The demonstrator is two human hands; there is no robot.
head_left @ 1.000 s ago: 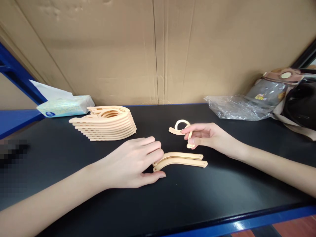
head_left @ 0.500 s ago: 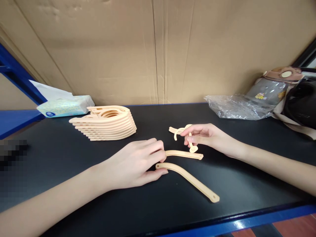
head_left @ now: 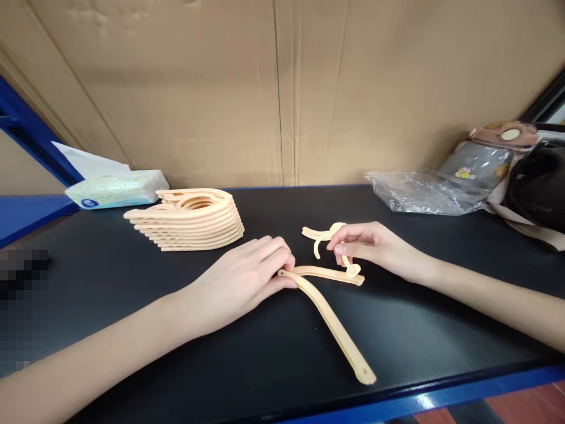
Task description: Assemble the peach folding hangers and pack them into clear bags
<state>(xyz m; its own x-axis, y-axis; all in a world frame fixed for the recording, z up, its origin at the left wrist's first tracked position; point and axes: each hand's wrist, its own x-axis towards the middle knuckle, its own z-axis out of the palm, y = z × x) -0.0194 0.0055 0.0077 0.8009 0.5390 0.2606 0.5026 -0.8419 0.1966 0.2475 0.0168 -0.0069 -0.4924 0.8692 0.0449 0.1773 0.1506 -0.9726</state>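
Observation:
On the black table [head_left: 132, 330] lie two peach plastic hanger arms. My left hand [head_left: 241, 281] pinches their joined ends with fingers closed. One hanger arm [head_left: 333, 327] swings out toward the front edge. The other hanger arm [head_left: 329, 273] lies flat, pointing right. My right hand [head_left: 368, 244] is closed on a peach hook piece [head_left: 324, 238], whose round foot rests on the right end of the flat arm.
A stack of folded peach hangers [head_left: 189, 221] sits at the back left. Behind it lies a tissue pack [head_left: 117, 187]. A crumpled clear plastic bag [head_left: 419, 191] and a bottle with a dark bag [head_left: 507, 165] fill the back right. Cardboard lines the wall.
The lower hanger arm has swung from beside the other arm out toward the front edge. My right hand has brought the hook piece down onto the flat arm's right end.

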